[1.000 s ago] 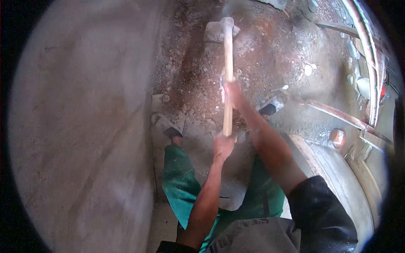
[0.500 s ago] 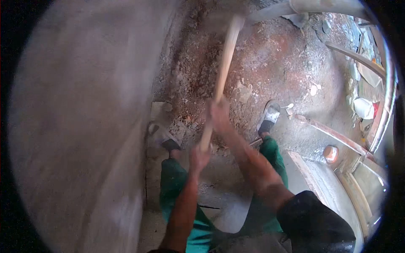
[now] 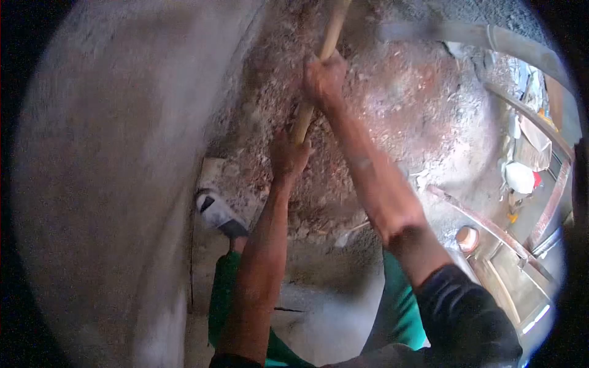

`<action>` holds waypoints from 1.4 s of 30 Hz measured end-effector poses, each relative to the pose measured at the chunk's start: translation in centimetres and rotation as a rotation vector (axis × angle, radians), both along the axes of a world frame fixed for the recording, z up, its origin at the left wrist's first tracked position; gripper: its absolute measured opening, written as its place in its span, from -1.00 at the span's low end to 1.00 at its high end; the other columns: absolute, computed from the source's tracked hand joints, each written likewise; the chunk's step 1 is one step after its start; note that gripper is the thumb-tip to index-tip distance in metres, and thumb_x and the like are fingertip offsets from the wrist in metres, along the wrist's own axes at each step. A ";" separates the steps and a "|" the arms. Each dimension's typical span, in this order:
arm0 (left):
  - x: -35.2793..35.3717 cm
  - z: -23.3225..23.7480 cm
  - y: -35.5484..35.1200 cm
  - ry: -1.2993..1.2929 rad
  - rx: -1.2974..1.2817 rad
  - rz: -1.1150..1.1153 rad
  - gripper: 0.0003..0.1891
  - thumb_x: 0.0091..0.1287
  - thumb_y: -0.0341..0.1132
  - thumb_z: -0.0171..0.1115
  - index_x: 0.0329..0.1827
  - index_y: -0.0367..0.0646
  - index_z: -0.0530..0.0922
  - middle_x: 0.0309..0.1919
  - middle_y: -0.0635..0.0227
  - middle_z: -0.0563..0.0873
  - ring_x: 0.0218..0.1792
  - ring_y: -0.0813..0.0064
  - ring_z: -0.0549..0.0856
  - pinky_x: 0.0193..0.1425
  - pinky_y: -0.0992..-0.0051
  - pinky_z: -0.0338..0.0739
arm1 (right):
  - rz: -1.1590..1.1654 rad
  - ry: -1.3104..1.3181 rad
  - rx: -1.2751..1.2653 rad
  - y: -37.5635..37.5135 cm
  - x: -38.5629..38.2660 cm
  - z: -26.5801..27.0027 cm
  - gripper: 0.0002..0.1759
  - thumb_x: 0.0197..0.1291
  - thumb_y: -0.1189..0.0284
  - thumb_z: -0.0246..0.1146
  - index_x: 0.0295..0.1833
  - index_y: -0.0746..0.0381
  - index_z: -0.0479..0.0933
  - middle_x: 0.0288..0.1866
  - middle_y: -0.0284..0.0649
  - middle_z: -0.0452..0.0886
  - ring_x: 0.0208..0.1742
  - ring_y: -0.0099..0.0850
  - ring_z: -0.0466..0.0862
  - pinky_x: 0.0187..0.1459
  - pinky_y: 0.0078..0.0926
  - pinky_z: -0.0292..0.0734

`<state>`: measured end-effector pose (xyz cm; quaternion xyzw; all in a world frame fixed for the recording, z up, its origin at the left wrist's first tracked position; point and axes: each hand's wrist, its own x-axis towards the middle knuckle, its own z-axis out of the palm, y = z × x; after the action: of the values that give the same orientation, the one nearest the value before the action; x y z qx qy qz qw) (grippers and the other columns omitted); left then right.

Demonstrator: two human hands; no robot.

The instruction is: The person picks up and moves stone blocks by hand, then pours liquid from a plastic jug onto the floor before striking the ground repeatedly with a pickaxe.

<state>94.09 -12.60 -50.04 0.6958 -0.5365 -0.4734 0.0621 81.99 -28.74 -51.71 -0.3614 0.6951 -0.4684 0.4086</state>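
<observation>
A long pale wooden handle [image 3: 302,122] runs up and away over the dirt, and its far end passes out of the top of the view, so the tool's head is hidden. My left hand [image 3: 288,153] is wrapped round the handle near its lower end. Farther up, my right hand [image 3: 325,76] is closed around the same handle. Below both hands lies broken reddish-brown soil [image 3: 257,129] mixed with pale crumbs.
A plain grey wall [image 3: 116,172] rises close on the left. My shoe [image 3: 218,211] stands beside it. On the right are a curved pipe [image 3: 442,32], wooden bars [image 3: 485,214], a small clay-coloured pot [image 3: 467,239] and a white bag [image 3: 520,178].
Both hands have moved forward and up in the view with the handle. Its far end, blurred but visible before, is now beyond the top edge. My right shoe is now hidden behind my arm.
</observation>
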 end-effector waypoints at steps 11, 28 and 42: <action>4.4 -16.4 -11.2 0.315 0.150 0.031 -0.73 0.35 -0.22 0.20 -0.45 -0.21 0.62 -0.71 0.29 0.55 -0.64 0.30 0.59 -0.37 0.13 0.56 | -0.136 0.056 -0.395 -7.6 3.4 -5.6 -0.73 0.22 0.43 0.37 -0.17 0.32 0.41 -0.43 -0.33 0.47 -0.40 -0.49 0.48 -0.36 -0.44 0.48; 5.2 -10.6 -11.0 0.143 0.073 0.025 -0.69 0.28 -0.16 0.29 -0.43 -0.27 0.64 -0.62 0.18 0.62 -0.58 0.30 0.63 -0.44 0.19 0.52 | -0.011 0.589 -0.253 -9.8 1.5 -13.0 -0.69 0.22 0.29 0.32 -0.41 0.29 0.48 -0.54 -0.33 0.53 -0.56 -0.37 0.50 -0.48 -0.24 0.39; 2.4 0.9 -2.6 -0.030 -0.257 -0.084 -0.59 0.22 -0.09 0.37 -0.25 -0.39 0.70 -0.40 -0.07 0.76 -0.34 0.05 0.80 -0.22 0.15 0.67 | -0.100 0.120 -0.198 -0.8 -0.2 9.4 -0.70 0.15 0.36 0.36 -0.31 0.38 0.47 -0.56 -0.26 0.51 -0.54 -0.42 0.44 -0.47 -0.38 0.41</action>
<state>96.47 -15.21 -49.09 0.6659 -0.6225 -0.3925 0.1228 81.81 -29.56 -42.34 -0.3921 0.6860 -0.5320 0.3045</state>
